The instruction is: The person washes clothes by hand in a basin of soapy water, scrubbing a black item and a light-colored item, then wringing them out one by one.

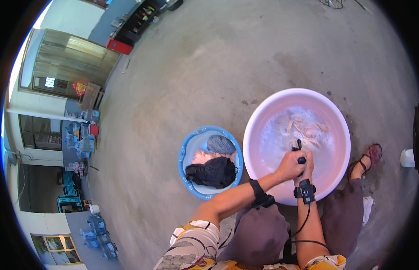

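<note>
A large pink basin (266, 101) holds cloudy, sudsy water with a pale beige cloth (315, 131) partly above the surface. Over its near half my left hand (289, 166) and my right hand (309, 164) meet side by side. Both look closed, gripping the near end of the beige cloth; the fingers of the right are partly hidden. A small black device (301, 160) sits at the hands, and black straps circle both wrists. To the left stands a blue basin (184, 155) with a black garment (214, 173), a grey cloth (220, 144) and a pink cloth (205, 156).
My knees flank the pink basin's near side on a concrete floor (169, 90). At right are my sandalled foot (370, 157) and a white container (407, 158). Along the left wall stand several water bottles (99, 236), a teal chair (69, 198) and a red box (119, 47).
</note>
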A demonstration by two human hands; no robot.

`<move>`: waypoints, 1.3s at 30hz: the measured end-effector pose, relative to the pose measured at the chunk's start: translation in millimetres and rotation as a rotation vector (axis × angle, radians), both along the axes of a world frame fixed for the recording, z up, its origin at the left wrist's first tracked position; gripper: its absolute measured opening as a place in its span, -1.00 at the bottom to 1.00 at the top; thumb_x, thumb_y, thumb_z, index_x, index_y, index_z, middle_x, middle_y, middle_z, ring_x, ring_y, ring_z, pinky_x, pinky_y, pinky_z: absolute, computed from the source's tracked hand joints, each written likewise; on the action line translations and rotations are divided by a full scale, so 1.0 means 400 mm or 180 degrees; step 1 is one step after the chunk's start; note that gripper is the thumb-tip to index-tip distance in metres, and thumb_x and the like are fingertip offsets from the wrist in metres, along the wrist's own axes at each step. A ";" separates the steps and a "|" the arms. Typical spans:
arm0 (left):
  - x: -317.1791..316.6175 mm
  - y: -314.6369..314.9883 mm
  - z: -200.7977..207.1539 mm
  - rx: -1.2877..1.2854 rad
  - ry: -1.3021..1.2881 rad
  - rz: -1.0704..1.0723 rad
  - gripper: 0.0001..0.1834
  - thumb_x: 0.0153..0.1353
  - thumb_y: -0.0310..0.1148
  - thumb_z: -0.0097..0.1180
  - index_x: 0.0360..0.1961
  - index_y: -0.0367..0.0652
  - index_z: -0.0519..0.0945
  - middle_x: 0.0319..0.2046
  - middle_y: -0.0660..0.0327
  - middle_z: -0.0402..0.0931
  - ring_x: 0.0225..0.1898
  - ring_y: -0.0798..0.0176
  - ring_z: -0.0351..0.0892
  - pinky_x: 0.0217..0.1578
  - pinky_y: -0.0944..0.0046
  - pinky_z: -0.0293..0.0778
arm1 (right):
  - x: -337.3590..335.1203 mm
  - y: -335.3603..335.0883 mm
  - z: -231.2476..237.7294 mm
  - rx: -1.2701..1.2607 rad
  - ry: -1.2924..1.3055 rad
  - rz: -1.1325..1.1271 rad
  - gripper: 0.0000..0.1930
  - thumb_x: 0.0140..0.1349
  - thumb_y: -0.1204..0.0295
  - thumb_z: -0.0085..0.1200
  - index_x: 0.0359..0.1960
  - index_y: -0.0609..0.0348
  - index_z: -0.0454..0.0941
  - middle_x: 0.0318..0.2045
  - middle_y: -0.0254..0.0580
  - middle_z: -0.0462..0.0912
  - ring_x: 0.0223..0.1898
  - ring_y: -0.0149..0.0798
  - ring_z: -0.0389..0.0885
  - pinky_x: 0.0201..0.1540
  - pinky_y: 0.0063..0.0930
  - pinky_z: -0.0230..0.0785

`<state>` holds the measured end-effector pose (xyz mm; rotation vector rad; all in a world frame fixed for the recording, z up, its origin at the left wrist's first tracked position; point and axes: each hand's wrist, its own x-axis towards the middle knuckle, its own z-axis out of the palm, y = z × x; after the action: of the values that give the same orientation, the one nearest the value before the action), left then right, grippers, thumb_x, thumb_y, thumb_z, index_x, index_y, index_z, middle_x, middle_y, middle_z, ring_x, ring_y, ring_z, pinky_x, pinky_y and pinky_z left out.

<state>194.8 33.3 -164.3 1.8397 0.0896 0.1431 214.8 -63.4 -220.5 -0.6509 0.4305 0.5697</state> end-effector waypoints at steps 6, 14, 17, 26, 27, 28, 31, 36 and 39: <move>0.047 0.190 -0.116 0.1138 0.0535 0.0563 -0.80 0.06 -0.37 0.13 -0.53 -0.31 0.47 -0.57 -0.17 0.42 -0.52 -0.23 0.43 -0.51 0.04 0.34 | -0.028 0.119 0.075 -0.1190 0.0376 -0.0226 -0.55 0.23 0.08 -0.02 -0.04 0.19 0.40 -0.20 -0.20 0.50 -0.20 -0.28 0.52 -0.24 -0.32 0.44; -0.042 0.181 -0.206 0.3053 0.0810 -0.0455 -0.55 -0.01 -0.24 0.24 -0.03 0.03 0.50 -0.12 0.21 0.43 0.02 0.01 0.33 -0.17 -0.08 0.36 | 0.028 -0.090 -0.140 -0.3720 -0.0656 0.0807 -0.46 0.13 0.19 0.06 0.13 0.12 0.35 -0.07 -0.01 0.45 -0.10 -0.19 0.44 -0.11 -0.36 0.35; -0.111 0.165 -0.315 0.3584 0.1418 -0.1489 -0.54 0.09 -0.22 0.15 0.06 0.05 0.49 -0.09 0.15 0.44 0.05 0.06 0.36 -0.11 0.03 0.38 | -0.013 -0.070 -0.195 -0.2862 -0.1089 0.1513 -0.52 0.20 0.15 -0.01 0.05 0.24 0.47 0.02 0.02 0.49 0.03 -0.13 0.45 0.02 -0.38 0.29; -0.021 0.120 0.141 0.0177 0.0675 -0.1264 -0.68 0.11 -0.14 0.19 -0.27 -0.19 0.58 -0.31 0.15 0.47 -0.21 0.13 0.44 -0.13 0.18 0.35 | -0.052 -0.003 -0.081 -0.0195 0.0291 0.1238 -0.45 0.22 -0.05 -0.07 -0.01 0.17 0.36 -0.09 -0.13 0.45 -0.07 -0.23 0.46 -0.05 -0.28 0.41; -0.012 0.109 0.146 0.0209 0.0675 -0.1255 -0.68 0.11 -0.14 0.19 -0.27 -0.19 0.58 -0.31 0.15 0.47 -0.21 0.13 0.44 -0.13 0.18 0.35 | -0.035 0.025 -0.081 -0.0389 -0.0870 0.1097 -0.50 0.24 -0.01 -0.09 -0.02 0.17 0.36 -0.09 -0.15 0.45 -0.07 -0.25 0.46 -0.07 -0.29 0.42; 0.001 0.094 0.144 0.0505 -0.0022 -0.0867 -0.66 0.02 -0.16 0.26 -0.31 -0.20 0.58 -0.33 0.15 0.48 -0.21 0.12 0.45 -0.13 0.17 0.35 | -0.036 0.042 -0.078 -0.0295 -0.1111 0.0879 -0.55 0.26 0.04 -0.10 -0.03 0.16 0.37 -0.11 -0.17 0.46 -0.08 -0.27 0.47 -0.08 -0.30 0.42; 0.044 0.054 0.122 0.0969 -0.0669 -0.0410 -0.65 -0.12 -0.21 0.35 -0.37 -0.22 0.58 -0.38 0.13 0.51 -0.20 0.09 0.47 -0.13 0.14 0.35 | -0.026 0.083 -0.039 0.0749 -0.0995 0.0193 -0.67 0.31 0.14 -0.16 -0.04 0.06 0.38 -0.10 -0.26 0.45 -0.04 -0.33 0.44 -0.02 -0.39 0.33; 0.064 0.040 0.096 0.1225 -0.0162 0.0162 -0.77 -0.20 -0.39 0.26 -0.51 -0.29 0.53 -0.44 0.00 0.53 -0.38 -0.07 0.50 -0.31 0.13 0.41 | -0.013 0.117 0.091 0.0277 0.0562 -0.0465 -0.70 0.33 0.21 -0.19 -0.05 0.10 0.40 -0.16 -0.27 0.50 -0.12 -0.30 0.51 -0.11 -0.40 0.42; 0.084 0.077 0.059 0.1032 -0.0022 0.0639 -0.82 -0.15 -0.42 0.17 -0.53 -0.31 0.50 -0.55 -0.10 0.48 -0.52 -0.16 0.48 -0.48 0.10 0.39 | 0.008 0.128 0.161 -0.0077 0.0684 -0.0705 -0.70 0.30 0.21 -0.10 -0.08 0.13 0.43 -0.20 -0.26 0.52 -0.19 -0.31 0.54 -0.16 -0.40 0.45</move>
<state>228.6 64.1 -140.5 2.1513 0.2591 0.3198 218.0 -12.2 -156.0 -0.5581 0.7028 0.4252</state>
